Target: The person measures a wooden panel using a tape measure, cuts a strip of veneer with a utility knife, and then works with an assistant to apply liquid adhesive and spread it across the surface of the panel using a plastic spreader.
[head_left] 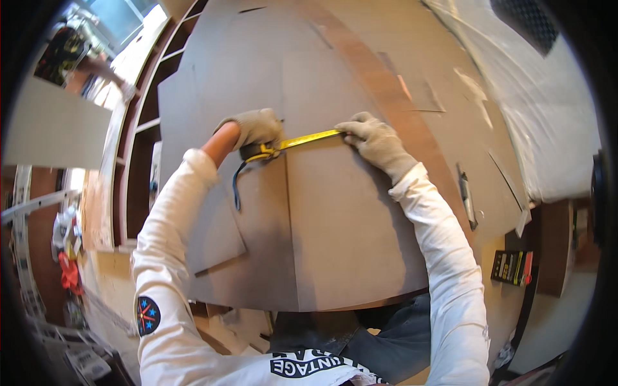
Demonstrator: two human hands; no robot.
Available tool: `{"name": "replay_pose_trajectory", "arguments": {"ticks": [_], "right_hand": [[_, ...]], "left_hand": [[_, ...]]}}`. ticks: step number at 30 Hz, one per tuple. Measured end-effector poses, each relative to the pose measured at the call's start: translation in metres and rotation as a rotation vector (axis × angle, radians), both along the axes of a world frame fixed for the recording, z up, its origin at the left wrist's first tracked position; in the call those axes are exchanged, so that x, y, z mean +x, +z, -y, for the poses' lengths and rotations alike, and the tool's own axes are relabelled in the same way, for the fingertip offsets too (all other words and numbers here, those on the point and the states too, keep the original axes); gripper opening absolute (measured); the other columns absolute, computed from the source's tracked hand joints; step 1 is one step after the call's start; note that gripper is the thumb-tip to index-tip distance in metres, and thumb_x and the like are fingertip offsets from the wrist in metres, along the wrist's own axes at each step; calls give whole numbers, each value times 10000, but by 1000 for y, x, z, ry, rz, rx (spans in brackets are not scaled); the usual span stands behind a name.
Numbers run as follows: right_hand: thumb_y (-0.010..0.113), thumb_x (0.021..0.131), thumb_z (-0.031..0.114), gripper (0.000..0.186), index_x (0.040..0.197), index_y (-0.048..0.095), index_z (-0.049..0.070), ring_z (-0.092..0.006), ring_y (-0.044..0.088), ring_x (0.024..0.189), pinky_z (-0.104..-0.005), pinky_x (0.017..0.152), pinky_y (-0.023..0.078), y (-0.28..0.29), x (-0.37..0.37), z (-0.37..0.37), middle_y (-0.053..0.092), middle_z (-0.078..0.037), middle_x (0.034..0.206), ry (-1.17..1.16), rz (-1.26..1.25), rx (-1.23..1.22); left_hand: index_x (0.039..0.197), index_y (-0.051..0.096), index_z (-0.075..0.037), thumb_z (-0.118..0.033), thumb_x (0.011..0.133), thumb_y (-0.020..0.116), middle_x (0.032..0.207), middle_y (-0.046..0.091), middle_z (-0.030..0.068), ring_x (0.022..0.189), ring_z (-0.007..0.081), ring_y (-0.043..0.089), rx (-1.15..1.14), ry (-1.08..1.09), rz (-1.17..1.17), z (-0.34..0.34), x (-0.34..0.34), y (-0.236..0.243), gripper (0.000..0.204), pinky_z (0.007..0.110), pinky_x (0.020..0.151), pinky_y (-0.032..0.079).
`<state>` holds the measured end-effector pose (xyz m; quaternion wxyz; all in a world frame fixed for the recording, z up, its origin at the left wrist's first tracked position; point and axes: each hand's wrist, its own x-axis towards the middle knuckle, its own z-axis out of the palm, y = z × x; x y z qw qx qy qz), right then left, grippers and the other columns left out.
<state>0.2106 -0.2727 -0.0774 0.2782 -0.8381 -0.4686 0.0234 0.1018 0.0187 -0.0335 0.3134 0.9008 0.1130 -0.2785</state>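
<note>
My left hand (259, 127), in a pale work glove, is closed round a black and yellow tape measure (261, 153). A dark wrist strap hangs from its case onto the board. The yellow blade (312, 138) is pulled out a short way to the right. At its far end my right hand (376, 140), gloved too, pinches the blade between thumb and fingers. Both hands are low over a large grey-brown sheet (347, 238). A long straight seam runs beneath the tape toward me.
A utility knife (466, 196) lies on the sheets at right, near a thin offcut strip (506, 177). Translucent plastic sheeting (534, 96) covers the far right. A dark-framed cabinet (138, 148) stands left, with a ladder (38, 206) beyond. Another person (67, 55) is at upper left. A small box (512, 267) is lower right.
</note>
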Motion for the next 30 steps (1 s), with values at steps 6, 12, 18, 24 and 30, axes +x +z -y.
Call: {"name": "replay_pose_trajectory", "arguments": {"ticks": [6, 12, 18, 24, 30], "right_hand": [[735, 914, 117, 158, 1057, 792, 147, -288, 701, 958, -398, 807, 560, -21, -10, -5, 712, -61, 1041, -81, 147, 157], [734, 896, 91, 173, 1057, 784, 127, -299, 700, 934, -403, 789, 567, -21, -12, 0, 718, -78, 1027, -7, 254, 230], [712, 889, 69, 204, 1074, 777, 126, -303, 696, 956, -412, 800, 566, -20, -13, 2, 718, -82, 1045, -18, 237, 207], [705, 874, 11, 244, 1084, 768, 117, -306, 701, 946, -396, 790, 565, -23, -12, 2, 714, -103, 1046, -8, 260, 219], [700, 872, -13, 251, 1083, 771, 102, -306, 702, 944, -393, 795, 564, -26, -10, 2, 715, -114, 1035, -21, 293, 255]], "left_hand": [[874, 797, -2, -115, 721, 731, 830, 769, 91, 674, 174, 709, -265, 105, -83, -17, -1, -9, 201, 295, 622, 565], [852, 790, -7, -117, 702, 741, 804, 753, 84, 670, 166, 702, -280, 87, -96, -21, 8, -11, 193, 289, 594, 553], [850, 797, -22, -134, 672, 769, 804, 750, 81, 644, 161, 682, -242, -11, -15, -30, 9, -22, 213, 291, 565, 536], [879, 810, -34, -146, 691, 785, 851, 758, 69, 676, 157, 686, -266, -124, -26, -34, 17, -27, 220, 281, 576, 529], [881, 811, -39, -154, 715, 779, 854, 762, 49, 703, 137, 691, -327, -30, -114, -33, 14, -17, 205, 265, 602, 537]]}}
